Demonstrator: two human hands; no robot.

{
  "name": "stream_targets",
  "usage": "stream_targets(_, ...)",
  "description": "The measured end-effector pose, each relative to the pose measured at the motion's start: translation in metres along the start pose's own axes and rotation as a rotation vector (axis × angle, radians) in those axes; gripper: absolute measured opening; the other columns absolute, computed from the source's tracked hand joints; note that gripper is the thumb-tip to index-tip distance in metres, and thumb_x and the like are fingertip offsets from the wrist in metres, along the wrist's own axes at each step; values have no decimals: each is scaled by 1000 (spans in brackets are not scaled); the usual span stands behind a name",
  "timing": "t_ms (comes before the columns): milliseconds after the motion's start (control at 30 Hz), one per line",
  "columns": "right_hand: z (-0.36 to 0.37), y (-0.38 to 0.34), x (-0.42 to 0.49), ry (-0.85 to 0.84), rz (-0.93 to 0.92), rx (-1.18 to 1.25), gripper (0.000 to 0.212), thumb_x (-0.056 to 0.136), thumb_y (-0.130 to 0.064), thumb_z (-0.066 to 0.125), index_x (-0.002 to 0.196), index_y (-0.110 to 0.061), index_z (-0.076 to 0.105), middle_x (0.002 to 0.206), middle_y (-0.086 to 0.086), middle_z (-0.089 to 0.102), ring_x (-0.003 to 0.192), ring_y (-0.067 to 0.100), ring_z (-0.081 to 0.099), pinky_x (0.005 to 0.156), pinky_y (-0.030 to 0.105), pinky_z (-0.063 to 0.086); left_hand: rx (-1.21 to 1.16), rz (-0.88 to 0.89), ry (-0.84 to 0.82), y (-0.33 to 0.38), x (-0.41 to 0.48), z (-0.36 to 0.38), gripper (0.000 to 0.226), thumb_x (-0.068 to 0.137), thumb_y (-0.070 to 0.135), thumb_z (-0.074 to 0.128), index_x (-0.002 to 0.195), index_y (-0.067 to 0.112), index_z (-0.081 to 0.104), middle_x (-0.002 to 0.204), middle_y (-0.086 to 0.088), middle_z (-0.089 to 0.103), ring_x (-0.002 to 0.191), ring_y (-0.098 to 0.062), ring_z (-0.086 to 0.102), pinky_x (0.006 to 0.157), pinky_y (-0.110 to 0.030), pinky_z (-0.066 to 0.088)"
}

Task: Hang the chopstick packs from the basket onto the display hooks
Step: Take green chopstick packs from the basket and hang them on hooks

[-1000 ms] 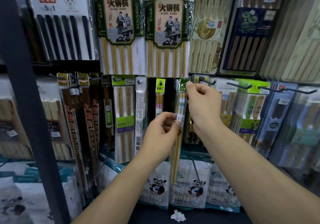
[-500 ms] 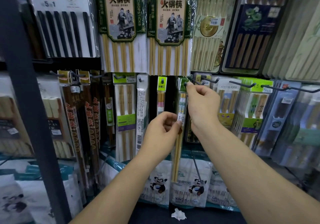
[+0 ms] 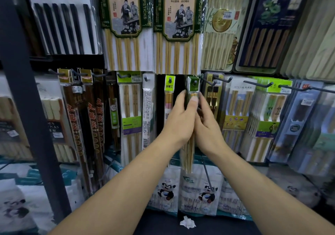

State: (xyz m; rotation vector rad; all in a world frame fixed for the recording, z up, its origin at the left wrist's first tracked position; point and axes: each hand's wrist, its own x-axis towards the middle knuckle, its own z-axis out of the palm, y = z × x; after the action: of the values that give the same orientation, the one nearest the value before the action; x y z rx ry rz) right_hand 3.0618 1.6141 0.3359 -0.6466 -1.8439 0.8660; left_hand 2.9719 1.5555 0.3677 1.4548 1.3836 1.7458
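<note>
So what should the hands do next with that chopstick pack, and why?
Probably let go gently, one hand at a time. The chopstick pack has its green top over the hook, whose tip pokes through the hole. The left hand grips the pack just below, thumb across the front, and the right hand is against its other side, so it likely hangs by itself.

On my feed, left hand (image 3: 178, 120) and right hand (image 3: 208, 124) are bare; bare forearms (image 3: 117, 189) enter from seven and five o'clock.

Head camera faces the display rack (image 3: 27, 93) closely, angled slightly down.
</note>
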Motion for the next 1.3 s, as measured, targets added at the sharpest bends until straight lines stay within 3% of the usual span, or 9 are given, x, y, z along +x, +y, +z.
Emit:
stream_targets(133,6,8,1,-91,-17,22,66,100,-65,29,158,-47,5,162,-32,11,148,-14,11,127,33,15,-127,-56,-12,-4,18,6,55,110,43,37,162,37,21,166,8,31,150,-9,30,123,-33,26)
stream_targets(267,10,16,7,-121,-17,37,66,101,-63,24,159,-45,-2,166,-26,5,150,-9,8,128,35,13,-230,-87,47,-12,32,9,52,111,38,40,161,35,28,163,9,37,145,-6,35,108,-23,30)
stream_targets(500,11,25,18,-146,-72,13,46,109,-47,24,141,-64,-5,168,-19,4,153,-1,12,127,34,17,-243,-82,73,-21,41,14,52,110,41,39,161,35,29,161,11,40,145,-6,36,113,-27,29)
stream_targets(733,20,42,14,-188,-29,34,59,109,-50,22,158,-43,-9,167,-23,-1,146,-18,7,117,9,15,-253,-153,39,-40,31,13,66,104,61,39,162,37,21,166,12,30,144,-3,30,106,-25,24)
stream_targets(867,17,37,13,-183,13,15,82,91,-81,15,159,-42,-9,162,-29,-3,127,-38,4,97,-11,12,-262,-191,14,-41,30,9,69,102,63,41,162,33,25,163,8,36,145,-8,34,109,-28,27)
stream_targets(1000,8,33,-1,-203,36,5,92,84,-89,16,160,-42,-7,166,-26,-2,140,-25,3,115,9,10,-278,-231,-43,-34,11,7,71,104,61,39,164,33,14,168,9,25,146,-4,28,109,-25,24)
stream_targets(1100,2,41,-31,-161,123,31,80,92,-80,23,161,-42,7,167,-20,13,151,-3,16,124,33,18,-196,-307,-64,-34,-30,-1,77,101,64,43,164,35,9,169,14,19,153,-7,21,112,-26,21)
stream_targets(1200,2,58,-83,-90,172,-25,58,100,-65,34,153,-40,33,151,-26,40,136,-12,37,109,19,34,-196,-371,-62,-46,-93,-15,74,96,62,56,160,38,27,157,24,36,144,0,34,106,-19,30)
stream_targets(1300,11,86,-143,-49,246,-80,18,103,-48,46,120,-50,53,117,-32,58,108,-15,55,79,9,46,-117,-434,-89,-73,-153,-32,52,83,66,64,132,53,58,132,33,61,124,10,56,101,-18,43)
